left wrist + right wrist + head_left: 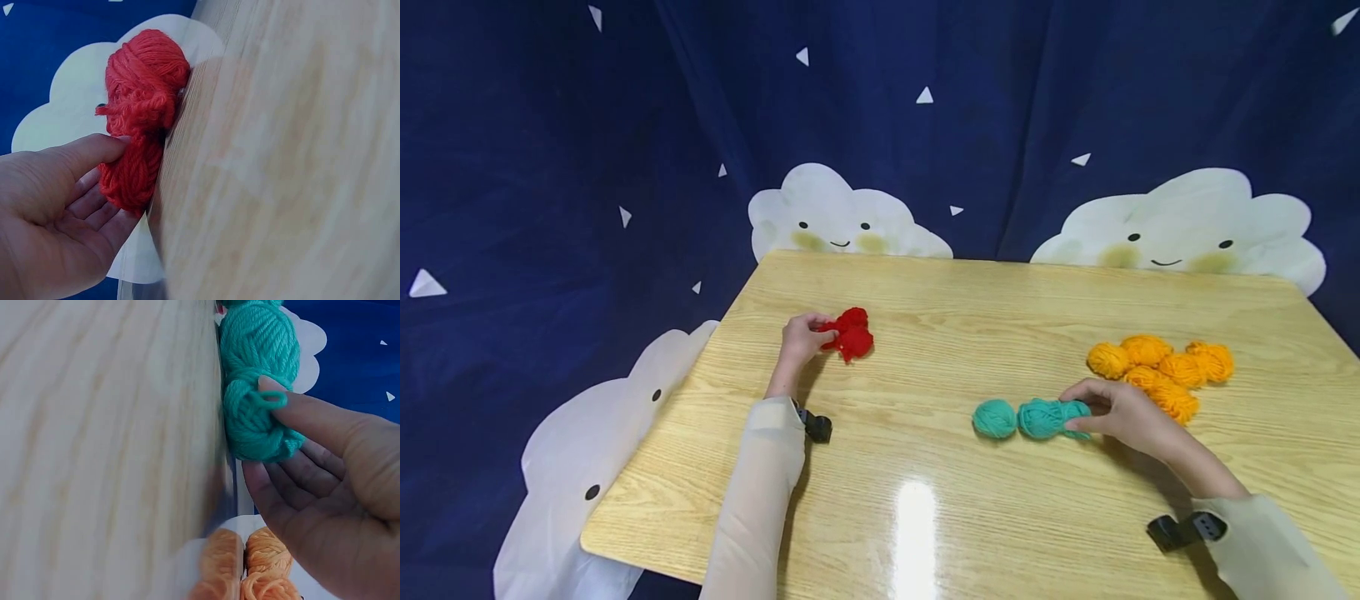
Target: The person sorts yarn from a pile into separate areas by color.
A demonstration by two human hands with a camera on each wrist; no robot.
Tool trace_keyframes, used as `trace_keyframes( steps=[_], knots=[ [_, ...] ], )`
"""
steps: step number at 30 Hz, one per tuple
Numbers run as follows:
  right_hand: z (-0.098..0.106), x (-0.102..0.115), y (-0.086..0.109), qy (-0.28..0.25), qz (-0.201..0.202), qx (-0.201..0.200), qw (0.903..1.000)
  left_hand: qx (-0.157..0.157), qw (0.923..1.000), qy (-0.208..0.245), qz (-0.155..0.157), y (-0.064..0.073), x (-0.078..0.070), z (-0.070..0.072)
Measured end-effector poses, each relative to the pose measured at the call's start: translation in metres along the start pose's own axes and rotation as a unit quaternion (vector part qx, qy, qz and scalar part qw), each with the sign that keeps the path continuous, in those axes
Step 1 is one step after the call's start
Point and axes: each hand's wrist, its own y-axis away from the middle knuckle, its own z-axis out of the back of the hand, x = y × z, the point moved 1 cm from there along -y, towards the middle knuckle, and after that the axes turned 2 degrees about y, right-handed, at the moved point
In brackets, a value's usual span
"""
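On the left of the table, my left hand (pixel 802 340) grips the nearest ball of a small cluster of red yarn balls (pixel 854 340). Its thumb lies on the red strands in the left wrist view, with the fingers behind the held ball (pixel 131 175). My right hand (pixel 1129 414) pinches the right end ball (pixel 1077 414) of a row of teal yarn balls. A middle teal ball (pixel 1040 418) presses against the held one, and a third teal ball (pixel 995 418) sits at the row's left end. A loose teal loop (pixel 273 399) sticks out by the right thumb.
Several orange yarn balls (pixel 1180 370) lie grouped just beyond the right hand. The pale wooden table (pixel 970 325) ends at the back against a dark blue curtain (pixel 865 108) printed with clouds. A glare patch (pixel 914 533) shows near the front.
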Motion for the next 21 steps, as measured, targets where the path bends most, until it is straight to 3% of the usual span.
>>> trace_keyframes(
  steps=[13,21],
  knots=[
    [0.006,-0.002,-0.011,-0.005,-0.028,-0.038,0.9989,-0.006,1.0,0.001,0.002,0.0,-0.001,0.0],
    [0.008,-0.003,-0.038,-0.025,-0.039,-0.049,0.9977,-0.006,0.9999,0.003,0.009,-0.001,0.0,0.0]
  ],
)
